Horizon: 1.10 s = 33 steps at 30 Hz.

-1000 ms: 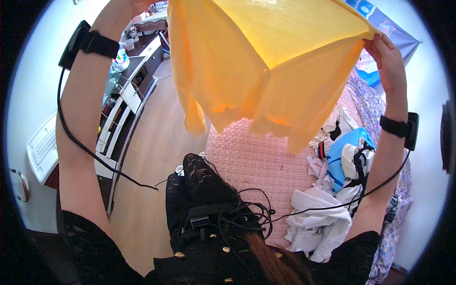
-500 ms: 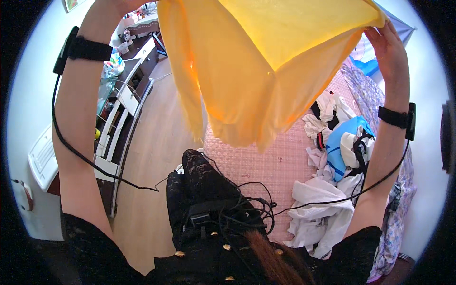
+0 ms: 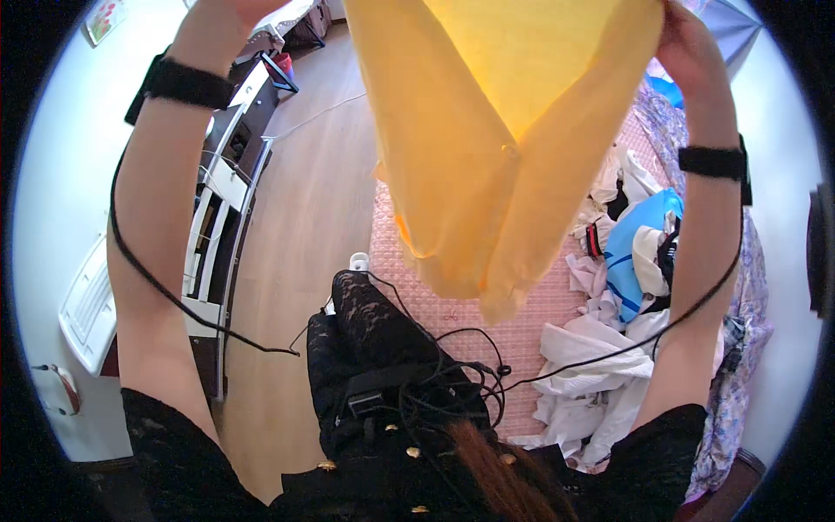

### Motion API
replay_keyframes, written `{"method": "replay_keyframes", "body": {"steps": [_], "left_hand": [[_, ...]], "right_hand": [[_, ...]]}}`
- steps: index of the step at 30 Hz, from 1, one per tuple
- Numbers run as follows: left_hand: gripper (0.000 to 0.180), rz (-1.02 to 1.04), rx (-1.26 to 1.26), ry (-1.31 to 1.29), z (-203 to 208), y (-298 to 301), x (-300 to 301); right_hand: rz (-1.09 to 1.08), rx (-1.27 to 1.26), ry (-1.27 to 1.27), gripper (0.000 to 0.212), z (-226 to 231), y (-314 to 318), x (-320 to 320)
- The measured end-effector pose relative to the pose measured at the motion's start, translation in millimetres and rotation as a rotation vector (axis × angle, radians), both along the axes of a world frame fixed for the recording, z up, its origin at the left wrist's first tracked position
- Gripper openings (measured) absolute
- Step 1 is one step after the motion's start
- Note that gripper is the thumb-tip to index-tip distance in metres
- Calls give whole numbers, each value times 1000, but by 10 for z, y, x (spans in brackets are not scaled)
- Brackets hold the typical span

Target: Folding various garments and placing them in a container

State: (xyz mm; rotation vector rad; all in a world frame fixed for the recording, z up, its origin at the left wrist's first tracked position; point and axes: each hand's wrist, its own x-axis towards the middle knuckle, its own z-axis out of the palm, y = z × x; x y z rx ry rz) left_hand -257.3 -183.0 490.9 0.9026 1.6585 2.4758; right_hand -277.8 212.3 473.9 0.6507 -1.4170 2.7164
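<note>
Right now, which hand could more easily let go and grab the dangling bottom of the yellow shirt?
Probably the right hand. It grips the yellow shirt at its top corner, and the lowest dangling hem hangs nearer that side. The left hand is mostly out of view at the top edge, farther away.

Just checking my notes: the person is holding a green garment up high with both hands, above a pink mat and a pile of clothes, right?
Not quite: the head view shows the garment is yellow-orange, not green. Both hands hold it high, the right hand visibly gripping its edge, above the pink mat and pile of clothes.
</note>
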Motion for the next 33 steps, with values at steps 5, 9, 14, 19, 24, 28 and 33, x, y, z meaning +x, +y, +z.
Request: {"method": "replay_keyframes", "body": {"steps": [5, 9, 14, 19, 24, 28, 33], "left_hand": [[30, -160, 198, -238, -287, 348, -669], [30, -332, 218, -187, -382, 445, -1021], [32, -418, 166, 57, -166, 515, -1063], [31, -318, 135, 140, -487, 556, -607], [30, -432, -214, -35, -1966, 556, 284], [24, -739, -290, -466, -2915, 729, 1153], [24, -1000, -288, -599, -3475, 877, 1626]], "right_hand": [[-71, -73, -96, 30, -389, -93, -781], [117, -282, -86, 30, -484, -134, -1020], [260, -480, 29, 31, -309, -100, -948], [421, -294, 224, 29, -635, -19, -549], [326, -8, 10, 33, -1926, -118, 442], [295, 429, -550, 16, -2886, -407, 1361], [647, 493, -855, 23, -3431, -579, 2008]]}}
